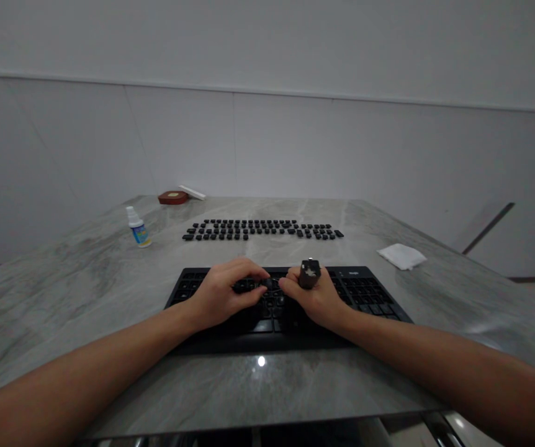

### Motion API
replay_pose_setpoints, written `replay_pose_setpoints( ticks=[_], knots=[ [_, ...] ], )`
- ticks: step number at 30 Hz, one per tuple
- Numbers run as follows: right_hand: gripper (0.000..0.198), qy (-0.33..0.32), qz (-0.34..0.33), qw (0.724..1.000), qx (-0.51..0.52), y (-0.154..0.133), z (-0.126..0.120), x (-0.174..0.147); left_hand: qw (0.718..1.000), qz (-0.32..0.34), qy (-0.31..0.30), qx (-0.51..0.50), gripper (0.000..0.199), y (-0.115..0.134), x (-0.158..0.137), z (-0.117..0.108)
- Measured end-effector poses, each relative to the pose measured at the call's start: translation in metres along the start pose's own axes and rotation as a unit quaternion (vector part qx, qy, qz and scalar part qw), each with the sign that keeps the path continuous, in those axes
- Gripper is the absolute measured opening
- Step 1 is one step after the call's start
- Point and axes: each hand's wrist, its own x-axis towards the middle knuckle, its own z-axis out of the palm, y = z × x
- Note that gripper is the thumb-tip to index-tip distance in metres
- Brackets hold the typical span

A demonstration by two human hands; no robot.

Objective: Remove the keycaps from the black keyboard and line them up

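As the left hand pinches what looks like a dark keycap over the middle of the keyboard, a light, level hold seems best, without twisting; whether the piece sits on its mount or is free, I cannot tell. The right hand closes around a dark tool, thumb near the left fingertips; keeping that fist steady should protect the neighbouring keys.

From the left, a white plastic bottle wears a blue label, then a rounded, reddish-brown case sits near a slim white strip. Small, blocky loose keycaps lie in rows beyond the long, black, rectangular keyboard. At right, a white cloth looks soft and folded. Beneath everything, the tabletop is grey, veined and glossy, like polished stone.
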Motion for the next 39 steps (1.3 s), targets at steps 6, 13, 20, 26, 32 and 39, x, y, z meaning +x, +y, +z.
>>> replay_pose_setpoints(
  ticks=[6,13,20,26,32,39],
  knots=[
    [0.037,-0.002,0.001,1.0,0.02,-0.002,0.001,0.001,0.995,-0.092,0.018,-0.034,0.009,0.002,0.001,0.0],
    [0.037,0.001,0.009,0.999,0.033,0.001,0.005,0.003,0.991,-0.11,0.051,0.055,0.014,-0.035,0.033,-0.02],
    [0.038,0.005,0.013,0.999,0.033,0.0,0.005,0.004,0.97,-0.108,-0.07,0.207,0.014,-0.123,0.087,-0.014],
    [0.038,0.0,0.008,0.999,0.031,0.0,0.004,0.002,0.963,-0.098,-0.094,0.233,0.02,-0.149,0.085,0.016],
    [0.038,0.0,0.001,1.0,0.021,-0.001,0.003,0.003,0.955,-0.095,-0.1,0.262,0.021,-0.152,0.077,0.021],
    [0.037,0.002,-0.003,1.0,0.015,0.0,0.004,0.003,0.95,-0.09,-0.109,0.278,0.019,-0.156,0.076,0.022]
  ],
)
